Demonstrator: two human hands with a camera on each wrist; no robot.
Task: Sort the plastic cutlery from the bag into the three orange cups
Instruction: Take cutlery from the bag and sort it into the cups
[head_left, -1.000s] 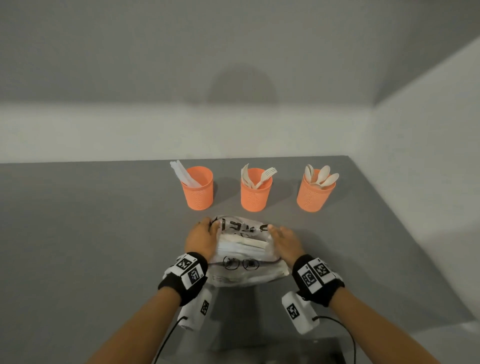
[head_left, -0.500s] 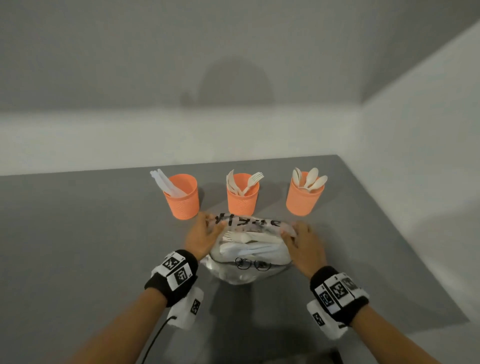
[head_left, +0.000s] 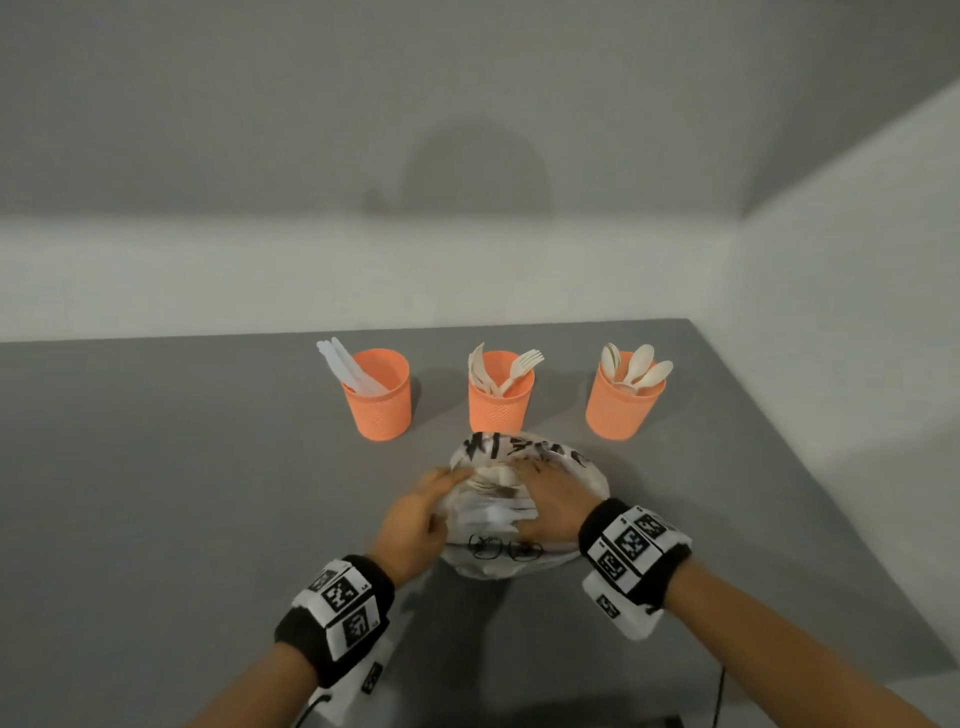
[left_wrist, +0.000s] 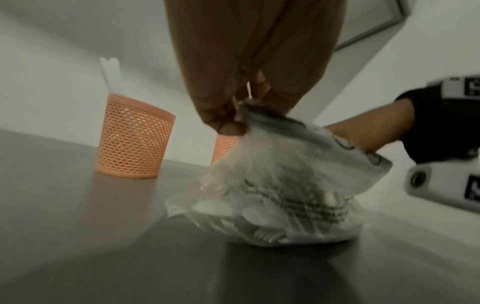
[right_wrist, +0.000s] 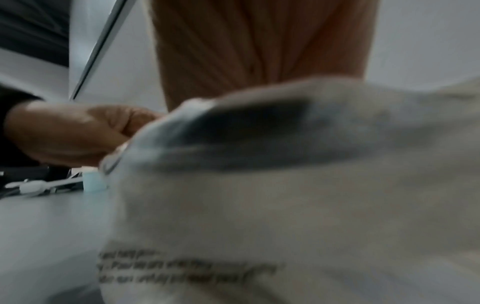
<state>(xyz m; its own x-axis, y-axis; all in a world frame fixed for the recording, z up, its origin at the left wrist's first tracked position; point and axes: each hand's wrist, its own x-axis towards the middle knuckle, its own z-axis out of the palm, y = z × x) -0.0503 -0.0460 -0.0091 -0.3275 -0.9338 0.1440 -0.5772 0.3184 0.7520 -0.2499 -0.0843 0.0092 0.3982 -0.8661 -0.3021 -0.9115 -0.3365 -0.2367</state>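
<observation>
Reaching into the bag (head_left: 524, 499) on the desk (head_left: 156, 467), the right hand (head_left: 550, 501) has left its rim, grasp unclear; the left hand (head_left: 415, 525) is pinching the rim. Another piece is probably coming out for the cups (head_left: 382, 400).

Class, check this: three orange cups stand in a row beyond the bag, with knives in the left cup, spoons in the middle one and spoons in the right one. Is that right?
Not quite. The middle cup holds forks, not spoons; the head view shows the tines. The rest stands: the left cup holds knives, the right cup holds spoons, and all three stand in a row beyond the bag.
</observation>
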